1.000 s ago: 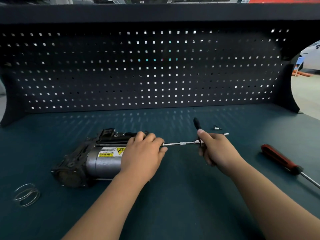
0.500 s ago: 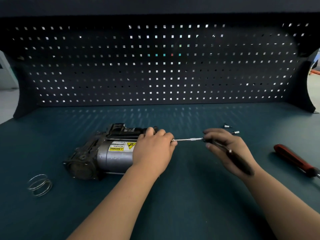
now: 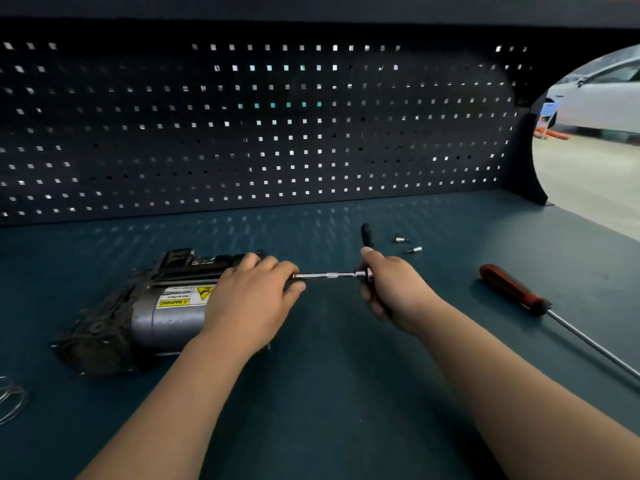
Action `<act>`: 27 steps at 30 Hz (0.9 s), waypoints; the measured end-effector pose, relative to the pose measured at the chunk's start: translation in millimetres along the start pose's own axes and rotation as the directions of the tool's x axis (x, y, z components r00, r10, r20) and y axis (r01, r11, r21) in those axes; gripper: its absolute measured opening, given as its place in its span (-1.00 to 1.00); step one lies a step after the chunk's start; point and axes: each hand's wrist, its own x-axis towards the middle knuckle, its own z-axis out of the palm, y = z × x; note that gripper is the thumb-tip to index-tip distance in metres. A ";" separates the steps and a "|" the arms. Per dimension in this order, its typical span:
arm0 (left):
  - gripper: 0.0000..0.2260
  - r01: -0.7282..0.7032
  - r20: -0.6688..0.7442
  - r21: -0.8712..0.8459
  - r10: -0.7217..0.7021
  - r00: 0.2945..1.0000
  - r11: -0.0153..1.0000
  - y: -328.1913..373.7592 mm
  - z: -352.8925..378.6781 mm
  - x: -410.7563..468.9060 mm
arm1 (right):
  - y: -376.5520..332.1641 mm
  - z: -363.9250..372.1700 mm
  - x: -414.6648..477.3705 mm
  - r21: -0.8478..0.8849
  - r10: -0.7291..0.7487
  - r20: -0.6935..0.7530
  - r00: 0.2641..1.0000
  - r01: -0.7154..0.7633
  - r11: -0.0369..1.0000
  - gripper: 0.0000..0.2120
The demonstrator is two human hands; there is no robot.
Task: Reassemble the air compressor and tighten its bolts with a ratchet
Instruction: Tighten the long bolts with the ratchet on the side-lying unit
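Observation:
The air compressor [image 3: 152, 306], a grey cylinder with a yellow warning label and a dark cast end, lies on its side on the teal bench. My left hand [image 3: 252, 299] grips its right end, covering that face. My right hand [image 3: 391, 289] grips the ratchet [image 3: 366, 237], whose black handle points up and away. The ratchet's silver extension bar [image 3: 329, 275] runs level to the left and disappears under my left fingers. The bolt it meets is hidden.
Two small silver bits [image 3: 407, 244] lie behind my right hand. A red-handled screwdriver [image 3: 512, 289] lies at the right, its long shaft running toward the bench edge. Wire spring coils [image 3: 12, 400] sit at the far left. A dark pegboard [image 3: 263, 133] closes the back.
The ratchet handle has swung from pointing down toward me, half a second ago, back up and away. My left hand has stayed on the compressor.

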 end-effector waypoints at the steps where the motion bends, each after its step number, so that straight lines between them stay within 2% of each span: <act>1: -0.70 0.005 -0.003 0.008 -0.005 1.000 1.000 0.7 -0.2 0.1 | 0.2 0.4 -0.1 -0.031 0.037 0.025 0.999 -0.037 0.999 -0.60; 5: -0.70 0.019 -0.021 0.021 -0.018 1.000 1.000 3.9 0.6 1.0 | 4.6 1.4 0.8 -0.085 0.015 0.054 0.998 -0.011 0.996 -0.61; 8: -0.70 0.034 -0.024 0.009 -0.034 0.999 0.999 3.7 0.8 1.4 | 9.0 -0.1 3.0 -0.105 -0.171 0.028 0.985 0.173 0.979 -0.70; 10: -0.69 0.041 -0.026 0.000 -0.041 0.999 0.999 3.6 0.7 1.2 | 14.1 -5.8 4.8 -0.269 -0.397 0.049 0.917 0.395 0.879 -0.87; 12: -0.69 0.043 -0.025 -0.016 -0.043 0.999 0.999 4.0 -0.3 1.1 | 19.0 -12.3 7.1 -0.398 -0.559 0.132 0.819 0.560 0.727 -0.88; 13: -0.68 0.042 -0.025 -0.020 -0.043 0.999 0.999 4.3 -0.9 1.0 | 20.4 -15.1 8.2 -0.439 -0.613 0.161 0.774 0.612 0.658 -0.85; 15: -0.68 0.037 -0.026 -0.012 -0.038 0.999 0.999 4.2 -1.3 -0.1 | 22.8 -14.9 10.0 -0.476 -0.678 0.169 0.715 0.662 0.579 -0.92; 17: -0.69 0.032 -0.025 0.003 -0.032 0.999 0.999 4.0 -1.0 -1.4 | 24.3 -10.4 10.5 -0.459 -0.683 0.131 0.718 0.655 0.600 -0.89; 19: -0.69 0.031 -0.026 0.021 -0.030 0.999 0.999 4.9 0.0 -2.1 | 21.9 -1.5 12.4 -0.414 -0.641 0.070 0.764 0.607 0.678 -0.80; 21: -0.69 0.045 -0.031 0.025 -0.044 0.999 0.999 6.1 0.2 -1.3 | 11.0 5.0 20.9 -0.375 -0.527 0.015 0.850 0.493 0.785 -0.66; 22: -0.69 0.054 -0.033 0.022 -0.053 0.998 0.998 6.5 -0.2 -1.0 | 2.9 5.9 24.6 -0.349 -0.408 0.007 0.913 0.384 0.855 -0.61; 23: -0.69 0.061 -0.034 0.019 -0.060 0.998 0.998 6.4 -0.5 -0.8 | -5.4 5.2 27.7 -0.288 -0.239 0.020 0.971 0.234 0.928 -0.57; 24: -0.69 0.065 -0.030 0.019 -0.065 0.997 0.998 6.3 -0.7 -0.9 | -10.8 3.6 31.1 -0.183 -0.032 0.064 0.997 0.043 0.982 -0.54; 25: -0.69 0.066 -0.023 0.018 -0.066 0.998 0.998 6.4 -0.5 -1.1 | -13.4 1.6 32.9 -0.072 0.165 0.144 0.976 -0.156 0.985 -0.51; 26: -0.69 0.064 -0.017 0.019 -0.063 0.998 0.998 6.1 -0.3 -1.0 | -14.5 0.3 33.5 -0.026 0.299 0.215 0.930 -0.301 0.953 -0.50; 27: -0.69 0.058 -0.011 0.022 -0.058 0.998 0.998 5.9 -0.2 -0.7 | -13.9 0.4 33.4 -0.036 0.371 0.254 0.893 -0.375 0.926 -0.49</act>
